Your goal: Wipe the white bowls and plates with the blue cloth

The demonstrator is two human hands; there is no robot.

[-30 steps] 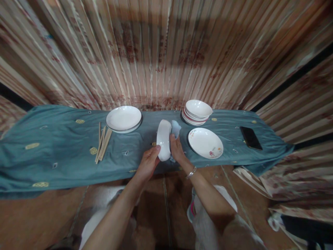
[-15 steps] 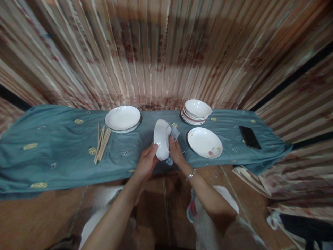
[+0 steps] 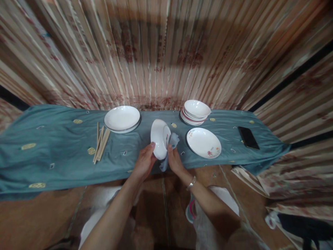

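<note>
A white bowl is tipped on its side above the near middle of the table. My left hand grips its lower left rim, thumb on the outer wall. My right hand is closed on a light blue cloth against the bowl's right side; part of the cloth hangs below the bowl. A flowered oval plate lies to the right of my right hand. Behind it stands a stack of bowls, some red-rimmed.
On the blue-green tablecloth, stacked white plates sit left of the bowl, with several wooden chopsticks in front of them. A black phone lies at the right. A pleated curtain hangs behind the table.
The bowl has turned slightly, showing more of its inside and a bit of pattern. My right hand and the cloth have shifted a little down and left along it.
</note>
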